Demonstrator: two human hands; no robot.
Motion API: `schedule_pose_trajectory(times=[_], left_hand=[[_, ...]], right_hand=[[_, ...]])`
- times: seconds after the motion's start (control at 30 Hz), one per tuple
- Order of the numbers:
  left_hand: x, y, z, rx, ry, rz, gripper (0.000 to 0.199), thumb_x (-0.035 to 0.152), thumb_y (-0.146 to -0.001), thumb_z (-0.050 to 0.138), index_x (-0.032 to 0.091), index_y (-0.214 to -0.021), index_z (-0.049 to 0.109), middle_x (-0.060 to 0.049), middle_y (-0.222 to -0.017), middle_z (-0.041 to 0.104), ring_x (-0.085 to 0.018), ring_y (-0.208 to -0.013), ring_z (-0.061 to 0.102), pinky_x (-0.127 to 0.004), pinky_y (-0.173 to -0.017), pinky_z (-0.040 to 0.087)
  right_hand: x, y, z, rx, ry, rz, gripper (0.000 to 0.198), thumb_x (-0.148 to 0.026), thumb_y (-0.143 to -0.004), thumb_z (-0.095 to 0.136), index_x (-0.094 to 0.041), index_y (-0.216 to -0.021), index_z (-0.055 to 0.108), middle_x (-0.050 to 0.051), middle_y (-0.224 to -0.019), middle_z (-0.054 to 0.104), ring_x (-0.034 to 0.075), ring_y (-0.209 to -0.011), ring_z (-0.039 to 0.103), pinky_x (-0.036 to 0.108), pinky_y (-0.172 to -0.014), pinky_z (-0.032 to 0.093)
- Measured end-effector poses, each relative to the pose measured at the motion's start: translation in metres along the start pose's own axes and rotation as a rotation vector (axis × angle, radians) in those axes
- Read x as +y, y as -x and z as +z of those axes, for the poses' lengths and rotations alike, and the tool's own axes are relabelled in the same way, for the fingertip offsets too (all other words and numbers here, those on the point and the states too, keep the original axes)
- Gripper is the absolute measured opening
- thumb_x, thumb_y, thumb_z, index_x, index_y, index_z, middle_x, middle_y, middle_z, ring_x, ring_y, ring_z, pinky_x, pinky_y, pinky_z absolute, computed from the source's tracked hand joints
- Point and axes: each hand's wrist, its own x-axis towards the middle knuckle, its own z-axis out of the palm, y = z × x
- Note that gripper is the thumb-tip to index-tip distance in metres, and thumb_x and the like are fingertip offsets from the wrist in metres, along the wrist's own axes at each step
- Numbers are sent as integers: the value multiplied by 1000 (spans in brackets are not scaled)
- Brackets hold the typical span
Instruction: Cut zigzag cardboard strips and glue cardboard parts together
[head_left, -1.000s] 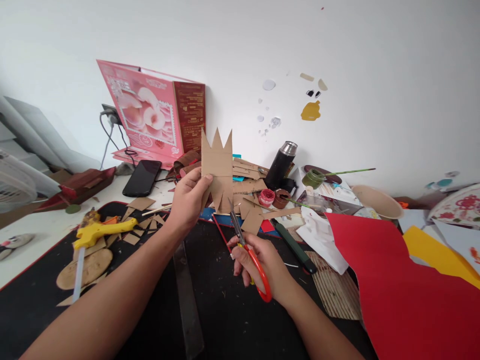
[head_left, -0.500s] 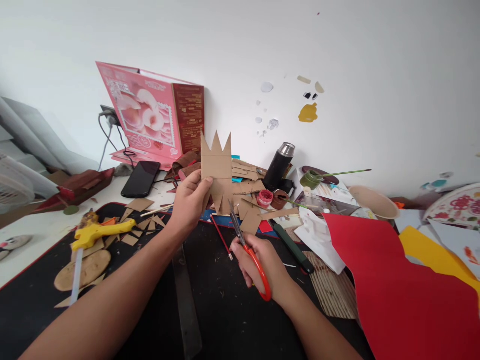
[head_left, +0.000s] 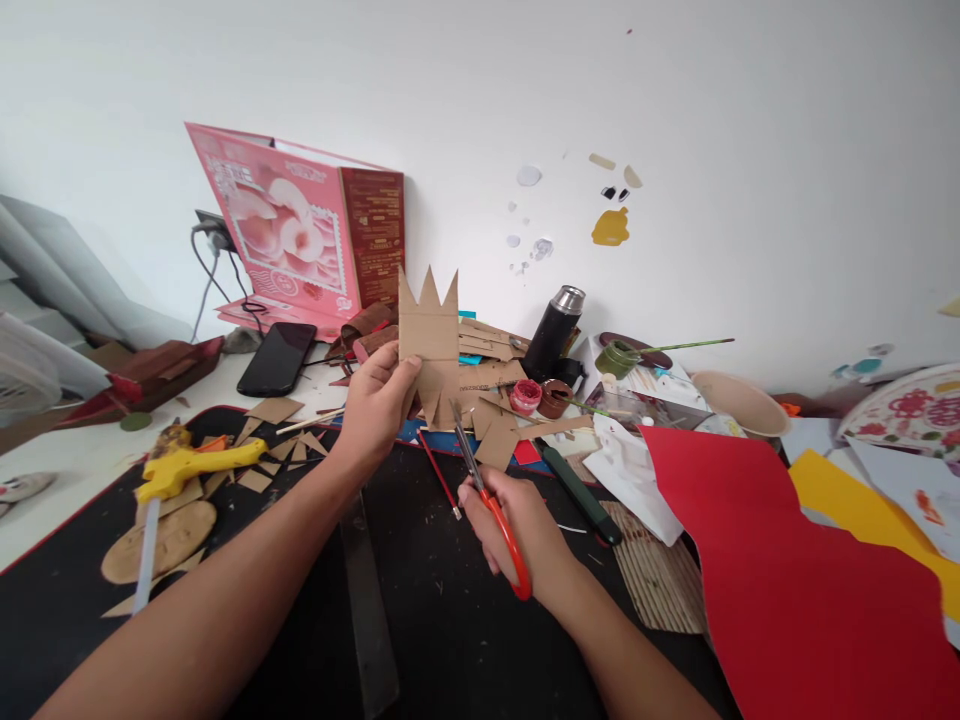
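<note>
Pinched by its left edge, a brown cardboard piece [head_left: 429, 340] is held upright in my left hand [head_left: 381, 395], thumb in front. Its top edge has three pointed teeth, and narrow points show at its lower edge. My right hand [head_left: 517, 525] is closed around the orange handles of a pair of scissors [head_left: 501, 530]. The blades point up and left, their tips close to the bottom of the cardboard; whether they touch it I cannot tell. Behind and below lie cardboard scraps [head_left: 496, 440] and a red pencil-like stick [head_left: 441, 475].
A yellow glue gun [head_left: 202, 462] and phone [head_left: 277, 358] lie left. Behind stand a pink box [head_left: 292, 225], black thermos [head_left: 553, 335] and paint jars [head_left: 525, 398]. A green-handled cutter [head_left: 581, 495] and red sheet [head_left: 795, 570] lie right. A metal ruler [head_left: 367, 610] lies in front.
The whole view has shifted slightly, so most things sit a little further left. Both hands keep their holds on the cardboard and the scissors, and the scissors stay near the cardboard's lower edge.
</note>
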Motion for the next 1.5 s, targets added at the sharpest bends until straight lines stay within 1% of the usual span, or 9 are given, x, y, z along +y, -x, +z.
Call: schedule_pose_trajectory(times=[0.23, 0.47, 0.6, 0.73, 0.87, 1.07, 1.13, 1.27, 1.5], left_hand=[[-1, 0, 0, 5, -7, -5, 23, 38, -80, 83, 20, -90, 72, 6, -62, 58, -8, -40, 40, -20, -36, 33], [-1, -2, -1, 12, -24, -17, 26, 40, -79, 84, 20, -89, 71, 7, -58, 57, -8, -38, 41, -20, -35, 34], [1, -1, -1, 11, -23, -14, 25, 40, -79, 84, 20, -88, 71, 7, -60, 58, -8, -40, 42, -19, -35, 34], [4, 0, -1, -1, -27, -16, 25, 39, -79, 84, 20, -88, 72, 7, -58, 57, -8, -39, 41, -19, -35, 35], [5, -1, -1, -8, -3, -14, 27, 41, -78, 86, 19, -87, 71, 6, -58, 57, -8, -39, 40, -19, -34, 34], [6, -3, -2, -15, -13, -22, 28, 40, -76, 86, 19, -86, 70, 7, -57, 56, -8, -39, 41, -19, -34, 35], [6, -2, -2, -21, -18, -18, 28, 40, -77, 86, 19, -86, 70, 8, -56, 55, -8, -39, 41, -19, -34, 34], [7, -2, -2, -22, -24, -20, 30, 41, -77, 85, 18, -91, 72, 7, -57, 56, -8, -38, 41, -19, -33, 35], [8, -2, -1, -20, -6, -19, 30, 40, -76, 86, 18, -90, 72, 7, -58, 56, -8, -39, 42, -19, -34, 35]], right_hand=[[-4, 0, 0, 36, 42, -33, 32, -53, -104, 66, -24, -91, 65, -5, -51, 51, 14, -38, 49, 24, -43, 36], [-5, 1, -3, -15, -39, 3, 35, -57, -101, 70, -23, -98, 67, -6, -53, 56, 14, -37, 56, 22, -40, 41], [-2, 1, -7, -52, -73, -35, 37, -58, -101, 71, -22, -102, 69, -3, -61, 64, 13, -45, 61, 22, -46, 47], [4, -1, -8, -73, -115, -65, 39, -60, -98, 75, -22, -108, 71, 0, -71, 69, 17, -60, 70, 26, -58, 55], [6, -1, -9, -91, -116, -96, 46, -62, -95, 78, -22, -115, 71, 2, -79, 71, 22, -73, 76, 28, -65, 55], [-14, 4, -15, -79, 31, -131, 60, -71, -86, 82, -19, -112, 70, -1, -70, 69, 20, -65, 69, 29, -66, 49], [-19, 6, -17, -94, 13, -127, 65, -74, -83, 84, -19, -114, 69, 1, -73, 74, 22, -68, 72, 30, -69, 52], [-20, 7, -18, -157, -42, -114, 75, -75, -79, 86, -19, -126, 66, 8, -89, 84, 29, -86, 81, 35, -80, 59], [-14, 6, -17, -168, -71, -92, 82, -72, -77, 90, -20, -134, 65, 10, -90, 86, 31, -89, 84, 40, -85, 63]])
